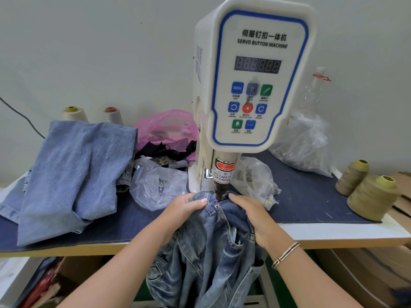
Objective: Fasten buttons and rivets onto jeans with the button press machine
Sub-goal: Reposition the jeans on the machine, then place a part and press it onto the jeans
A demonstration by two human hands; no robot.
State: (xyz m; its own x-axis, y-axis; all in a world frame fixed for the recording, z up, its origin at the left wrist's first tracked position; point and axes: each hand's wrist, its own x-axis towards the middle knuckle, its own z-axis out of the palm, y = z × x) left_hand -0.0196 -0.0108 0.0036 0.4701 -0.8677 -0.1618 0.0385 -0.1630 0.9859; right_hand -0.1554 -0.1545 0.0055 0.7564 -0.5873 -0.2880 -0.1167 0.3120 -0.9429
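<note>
Gripping the jeans [213,236] at 6 o'clock on the desk [311,196], the left hand [185,206] and right hand [250,211] are bunching the waistband under the press [255,74], which is reading "SERVO BUTTON MACHINE" and warning "TAKE CARE OF YOUR FINGER".

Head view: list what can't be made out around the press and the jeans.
- Lower die: hidden under the jeans beneath the punch.
- Display: digits blurred, unreadable.
- Left hand and right hand: fingertips tucked into denim folds.
- Clear bags: contents too small to identify.
- Jeans legs: cut off by the bottom edge.
</note>
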